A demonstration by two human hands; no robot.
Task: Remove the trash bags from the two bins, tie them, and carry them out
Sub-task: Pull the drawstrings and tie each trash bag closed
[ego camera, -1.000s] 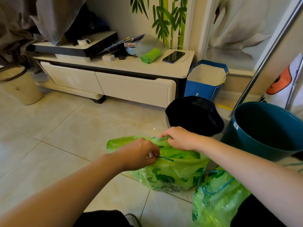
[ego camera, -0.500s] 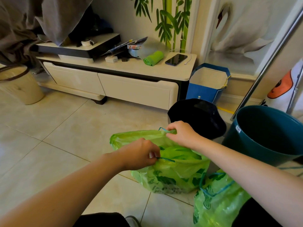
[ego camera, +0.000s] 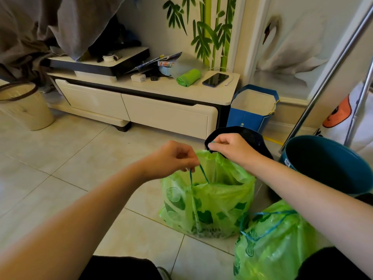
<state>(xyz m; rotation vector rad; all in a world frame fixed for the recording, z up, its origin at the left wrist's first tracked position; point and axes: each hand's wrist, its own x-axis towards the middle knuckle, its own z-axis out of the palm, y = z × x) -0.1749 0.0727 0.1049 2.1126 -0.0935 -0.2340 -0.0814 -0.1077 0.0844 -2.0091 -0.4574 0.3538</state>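
Green trash bag (ego camera: 210, 205) w/ dark leaf print stands upright on tile, mouth open, blue drawstring (ego camera: 196, 174) pulled up in a loop. 2nd green bag (ego camera: 270, 245) at lower right, mouth cinched, drawstring slack on top. Teal bin (ego camera: 331, 166) & black bin (ego camera: 250, 142) just behind, no liners

Setting: a home, living room. Pale tiled floor (ego camera: 66, 158). Low cream TV cabinet (ego camera: 165, 116) with two drawers along the wall; phone (ego camera: 215, 79) near its right edge. Bamboo wall decal (ego camera: 210, 31) above; swan picture (ego camera: 290, 47) to the right. Grey cloth (ego camera: 60, 21) draped at upper left.
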